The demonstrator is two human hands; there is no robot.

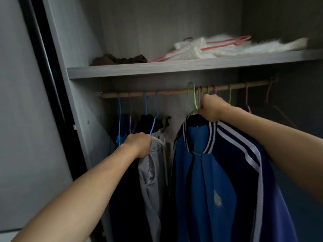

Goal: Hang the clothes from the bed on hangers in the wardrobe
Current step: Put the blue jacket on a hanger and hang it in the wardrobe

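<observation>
A blue track jacket (215, 172) with white shoulder stripes hangs on a green wire hanger (194, 100). The hanger's hook sits level with the wooden rail (174, 92) inside the wardrobe. My right hand (212, 107) grips the hanger's neck at the jacket collar. My left hand (139, 144) grips the top of a grey garment (150, 175) that hangs from a blue hanger (154, 123) on the rail's left part. Dark clothes (129, 189) hang beside it.
Several bare hangers, green and pink, crowd the rail right of my right hand (230, 95). The shelf (157, 69) above holds a brown cloth (118, 59), white plastic bags (201, 49) and pink hangers. The wardrobe's left wall (76, 102) and dark door edge stand close.
</observation>
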